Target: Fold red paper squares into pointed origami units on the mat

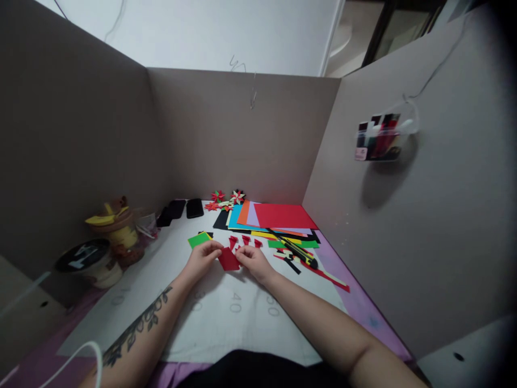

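A small red paper square [229,260] is held up over the white sheet between my two hands. My left hand [203,255] pinches its upper left edge with thumb and fingers. On the other side, my right hand [253,261] pinches the right edge. Just beyond the fingertips lie several small folded red paper pieces [246,240], some partly hidden by the hands. A green paper square [199,239] rests behind my left hand, with yellow and black paper edges showing under it.
Coloured paper sheets [286,215] are stacked at the back right. A black and yellow box cutter [301,254] lies among paper strips [331,277]. Folded paper stars [237,196] and dark phone-like slabs [194,208] sit at the back. Tubs [91,261] stand left; grey panels [242,134] enclose the table.
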Demonstrator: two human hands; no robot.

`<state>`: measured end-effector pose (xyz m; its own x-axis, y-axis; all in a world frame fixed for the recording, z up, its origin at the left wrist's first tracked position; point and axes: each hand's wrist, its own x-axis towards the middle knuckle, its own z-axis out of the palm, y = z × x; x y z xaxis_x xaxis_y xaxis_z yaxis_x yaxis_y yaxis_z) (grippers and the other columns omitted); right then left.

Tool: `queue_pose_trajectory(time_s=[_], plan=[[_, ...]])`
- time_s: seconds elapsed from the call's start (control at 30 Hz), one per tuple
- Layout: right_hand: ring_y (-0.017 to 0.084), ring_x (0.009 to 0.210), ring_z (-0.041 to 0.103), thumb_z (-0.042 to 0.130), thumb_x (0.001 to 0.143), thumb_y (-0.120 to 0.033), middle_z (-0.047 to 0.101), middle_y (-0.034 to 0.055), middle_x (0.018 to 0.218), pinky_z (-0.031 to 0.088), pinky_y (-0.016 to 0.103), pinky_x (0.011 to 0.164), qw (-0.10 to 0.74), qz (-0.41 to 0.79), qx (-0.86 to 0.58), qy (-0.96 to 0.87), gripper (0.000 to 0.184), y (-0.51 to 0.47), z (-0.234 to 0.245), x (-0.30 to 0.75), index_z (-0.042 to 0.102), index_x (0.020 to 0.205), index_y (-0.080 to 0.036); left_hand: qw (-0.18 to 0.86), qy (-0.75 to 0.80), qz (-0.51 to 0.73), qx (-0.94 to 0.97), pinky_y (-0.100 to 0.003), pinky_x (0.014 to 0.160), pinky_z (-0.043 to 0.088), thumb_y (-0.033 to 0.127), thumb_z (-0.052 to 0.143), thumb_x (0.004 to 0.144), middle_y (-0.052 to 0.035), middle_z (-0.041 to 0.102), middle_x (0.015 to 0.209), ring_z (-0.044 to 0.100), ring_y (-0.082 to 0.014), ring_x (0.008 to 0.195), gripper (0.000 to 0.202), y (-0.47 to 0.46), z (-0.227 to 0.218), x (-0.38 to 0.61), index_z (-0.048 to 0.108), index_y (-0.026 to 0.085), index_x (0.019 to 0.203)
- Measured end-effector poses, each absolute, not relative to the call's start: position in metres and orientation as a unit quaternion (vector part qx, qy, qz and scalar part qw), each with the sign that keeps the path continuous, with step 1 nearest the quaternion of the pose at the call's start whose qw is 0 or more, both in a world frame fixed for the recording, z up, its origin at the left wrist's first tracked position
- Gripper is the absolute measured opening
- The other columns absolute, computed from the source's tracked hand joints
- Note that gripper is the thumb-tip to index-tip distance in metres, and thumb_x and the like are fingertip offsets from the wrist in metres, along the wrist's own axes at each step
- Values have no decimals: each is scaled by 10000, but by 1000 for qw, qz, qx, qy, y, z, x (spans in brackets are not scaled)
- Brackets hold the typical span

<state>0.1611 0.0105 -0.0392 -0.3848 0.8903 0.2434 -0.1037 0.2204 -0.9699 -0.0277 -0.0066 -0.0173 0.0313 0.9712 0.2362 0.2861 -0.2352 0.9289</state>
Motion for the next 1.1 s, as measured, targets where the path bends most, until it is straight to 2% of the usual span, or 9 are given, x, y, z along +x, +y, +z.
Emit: queue_pose_trajectory(time_s=[0.1,0.2,0.33,0.53,0.63,0.8,0.97,1.03,1.1], plan=[[123,627,542,571,760,-318,601,0,705,440,244,593,481,496,-323,-647,170,10,-40,161,595,829,-164,355,504,477,626,-288,702,501,305,577,694,-50,674,795,628,-176,744,188,-7,-17,-28,616,156,801],[144,738,577,541,763,-249,620,25,826,454,255,637,505,403,-347,-680,229,8,-40,161,560,981,-181,361,500,480,624,-284,694,500,293,579,694,-47,674,780,626,-171,727,171,-6,-18,-27,614,157,791],[146,747,582,497,774,-202,622,31,849,439,244,614,494,317,-355,-728,269,4,-39,162,527,1041,-193,366,497,481,622,-277,675,495,291,581,698,-49,674,769,624,-169,712,172,-6,-19,-28,615,152,794],[131,632,506,420,756,-141,543,-16,711,405,248,614,480,265,-375,-747,162,3,-37,163,527,864,-197,385,496,467,623,-266,664,496,284,594,691,-47,675,789,624,-168,718,195,-7,-20,-24,620,149,828],[138,647,478,395,731,-123,502,-22,692,391,253,628,505,246,-409,-719,135,5,-34,165,497,769,-201,367,523,468,610,-272,651,498,303,608,678,-47,672,768,624,-174,706,219,-4,-20,-27,622,143,827],[158,737,500,374,730,-132,542,6,752,404,270,696,538,268,-421,-679,158,12,-33,171,514,767,-194,306,616,559,462,-304,649,510,314,575,693,-77,673,804,639,-197,720,319,10,-21,-56,584,123,948],[158,728,539,409,714,-154,589,5,754,419,267,690,520,340,-404,-672,162,14,-35,170,562,758,-186,122,666,539,501,-405,833,453,237,553,705,-153,626,1059,562,-288,1011,288,13,-15,-79,586,128,969],[154,711,547,423,707,-156,597,2,747,424,262,676,510,357,-395,-676,162,13,-36,169,575,756,-185,92,654,524,537,-410,908,403,270,565,717,-141,591,1139,497,-296,1109,293,9,-12,-74,598,140,977],[150,701,552,429,703,-149,604,0,746,428,259,668,498,363,-384,-687,168,11,-36,167,585,757,-186,137,630,506,573,-371,853,440,331,563,735,-100,645,1022,576,-249,981,295,3,-10,-61,613,160,970]])
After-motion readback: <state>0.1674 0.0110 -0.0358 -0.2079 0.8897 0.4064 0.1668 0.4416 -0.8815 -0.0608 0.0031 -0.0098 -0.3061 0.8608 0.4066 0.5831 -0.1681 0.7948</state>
